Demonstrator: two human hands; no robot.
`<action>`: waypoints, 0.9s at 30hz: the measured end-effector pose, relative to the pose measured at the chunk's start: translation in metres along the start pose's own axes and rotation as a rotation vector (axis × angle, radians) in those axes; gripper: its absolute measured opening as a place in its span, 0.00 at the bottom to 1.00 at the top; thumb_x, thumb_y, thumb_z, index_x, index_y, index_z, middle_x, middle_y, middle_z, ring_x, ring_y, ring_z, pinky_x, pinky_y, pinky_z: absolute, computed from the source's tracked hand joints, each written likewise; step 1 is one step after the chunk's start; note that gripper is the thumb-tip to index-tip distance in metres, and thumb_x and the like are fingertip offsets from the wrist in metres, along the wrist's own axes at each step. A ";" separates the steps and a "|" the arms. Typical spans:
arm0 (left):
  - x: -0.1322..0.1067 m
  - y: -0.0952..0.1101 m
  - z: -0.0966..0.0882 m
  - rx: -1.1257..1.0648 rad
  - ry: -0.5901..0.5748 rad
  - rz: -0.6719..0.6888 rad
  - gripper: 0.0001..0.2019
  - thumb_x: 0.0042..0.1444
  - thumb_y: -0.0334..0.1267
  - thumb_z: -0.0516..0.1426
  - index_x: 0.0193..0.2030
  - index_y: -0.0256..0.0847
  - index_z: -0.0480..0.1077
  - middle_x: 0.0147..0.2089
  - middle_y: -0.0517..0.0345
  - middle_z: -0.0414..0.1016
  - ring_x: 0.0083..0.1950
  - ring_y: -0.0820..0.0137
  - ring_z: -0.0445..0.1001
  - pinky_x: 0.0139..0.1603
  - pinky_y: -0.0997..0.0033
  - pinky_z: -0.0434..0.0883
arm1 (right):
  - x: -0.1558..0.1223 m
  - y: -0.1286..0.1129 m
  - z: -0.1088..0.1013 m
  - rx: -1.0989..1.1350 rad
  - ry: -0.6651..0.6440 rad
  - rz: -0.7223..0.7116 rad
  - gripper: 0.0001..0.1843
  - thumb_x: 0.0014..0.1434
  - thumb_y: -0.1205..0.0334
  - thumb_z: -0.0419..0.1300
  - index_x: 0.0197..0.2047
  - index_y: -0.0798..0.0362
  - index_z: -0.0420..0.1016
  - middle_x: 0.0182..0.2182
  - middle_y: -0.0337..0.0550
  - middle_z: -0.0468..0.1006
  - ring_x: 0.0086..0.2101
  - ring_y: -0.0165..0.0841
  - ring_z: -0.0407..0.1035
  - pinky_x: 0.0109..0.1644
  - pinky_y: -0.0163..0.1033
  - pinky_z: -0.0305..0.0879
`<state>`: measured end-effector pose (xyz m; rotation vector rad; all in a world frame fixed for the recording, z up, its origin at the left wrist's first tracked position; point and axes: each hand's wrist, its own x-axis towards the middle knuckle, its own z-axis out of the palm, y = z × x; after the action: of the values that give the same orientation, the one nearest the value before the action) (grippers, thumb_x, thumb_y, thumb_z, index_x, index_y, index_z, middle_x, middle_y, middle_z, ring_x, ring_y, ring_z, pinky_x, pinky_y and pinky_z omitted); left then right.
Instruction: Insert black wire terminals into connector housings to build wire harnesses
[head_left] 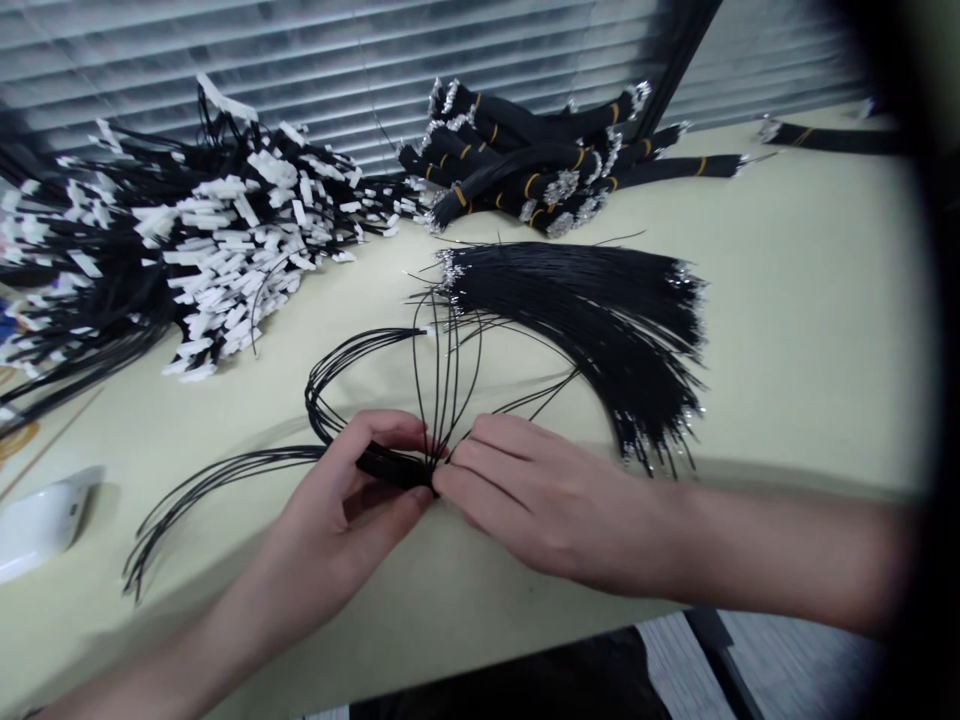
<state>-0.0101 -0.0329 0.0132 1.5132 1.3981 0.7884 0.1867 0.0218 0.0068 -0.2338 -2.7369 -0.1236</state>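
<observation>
Between thumb and fingers, my left hand (341,525) grips a flat black connector housing (394,466). Thin black wires (319,385) loop out of its left side, and a looser group trails down to the left. Several more wires (448,380) rise from the right end of the housing. My right hand (540,490) is closed against that end, its fingertips pinched at the wires' base; what exactly lies inside the pinch is hidden. Just beyond the hands lies a spread bundle of black wires (555,290) with shiny metal terminals at both ends.
At the back left is a large heap of black cables with white connectors (232,260). Black wire bundles tied with yellow bands (525,165) are piled by the window blinds (322,50). A white case (41,525) sits at the left on the pale table (787,330).
</observation>
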 end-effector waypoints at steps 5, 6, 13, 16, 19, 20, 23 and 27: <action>0.000 0.000 0.001 0.006 0.009 -0.001 0.11 0.58 0.36 0.56 0.48 0.48 0.63 0.49 0.59 0.69 0.50 0.68 0.71 0.47 0.73 0.73 | 0.001 0.000 0.000 -0.007 -0.009 0.011 0.12 0.61 0.77 0.47 0.42 0.66 0.71 0.31 0.48 0.68 0.33 0.36 0.58 0.37 0.41 0.58; 0.000 0.000 0.001 0.002 0.008 -0.002 0.11 0.58 0.36 0.55 0.48 0.48 0.63 0.48 0.59 0.69 0.50 0.68 0.71 0.47 0.73 0.73 | 0.002 0.000 0.000 -0.009 -0.009 0.012 0.12 0.61 0.77 0.47 0.41 0.65 0.71 0.31 0.48 0.68 0.33 0.37 0.58 0.37 0.41 0.58; -0.002 -0.002 0.001 0.007 0.005 -0.029 0.14 0.58 0.37 0.56 0.50 0.49 0.61 0.46 0.60 0.70 0.45 0.69 0.72 0.44 0.74 0.72 | 0.004 -0.002 -0.002 -0.032 -0.010 0.020 0.13 0.62 0.77 0.46 0.40 0.65 0.71 0.31 0.49 0.69 0.34 0.37 0.60 0.38 0.41 0.59; 0.000 -0.002 0.002 -0.009 0.006 -0.047 0.14 0.58 0.37 0.57 0.50 0.47 0.61 0.44 0.59 0.70 0.44 0.69 0.73 0.42 0.72 0.72 | 0.005 -0.003 -0.003 -0.025 -0.022 0.015 0.12 0.61 0.78 0.47 0.40 0.64 0.71 0.32 0.49 0.69 0.34 0.38 0.61 0.38 0.41 0.59; 0.001 0.000 0.003 -0.047 -0.001 -0.062 0.13 0.57 0.36 0.57 0.48 0.46 0.60 0.44 0.58 0.70 0.45 0.67 0.73 0.46 0.69 0.71 | 0.004 -0.004 -0.002 -0.022 -0.021 0.002 0.11 0.59 0.78 0.48 0.40 0.65 0.70 0.32 0.49 0.69 0.35 0.38 0.61 0.39 0.42 0.59; 0.001 0.001 0.003 -0.055 -0.003 -0.067 0.13 0.57 0.35 0.57 0.48 0.45 0.60 0.44 0.57 0.70 0.46 0.67 0.72 0.47 0.69 0.71 | 0.004 -0.005 -0.001 -0.026 -0.013 0.001 0.10 0.59 0.78 0.48 0.40 0.64 0.69 0.32 0.49 0.69 0.35 0.38 0.61 0.38 0.42 0.59; 0.001 0.004 0.002 -0.038 0.005 -0.079 0.14 0.57 0.36 0.57 0.49 0.46 0.61 0.44 0.56 0.70 0.46 0.66 0.72 0.46 0.68 0.71 | 0.001 -0.004 0.003 -0.020 0.028 0.028 0.10 0.60 0.77 0.48 0.39 0.64 0.69 0.32 0.49 0.69 0.34 0.38 0.60 0.37 0.42 0.59; 0.001 0.010 -0.003 -0.095 -0.009 -0.081 0.16 0.57 0.38 0.57 0.52 0.48 0.61 0.44 0.57 0.71 0.41 0.67 0.74 0.43 0.68 0.71 | -0.002 0.002 0.002 -0.004 0.106 0.068 0.09 0.61 0.76 0.48 0.37 0.62 0.69 0.32 0.48 0.69 0.34 0.36 0.59 0.39 0.42 0.59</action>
<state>-0.0080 -0.0305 0.0236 1.3776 1.3867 0.7859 0.1875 0.0233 0.0041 -0.3128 -2.6200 -0.1197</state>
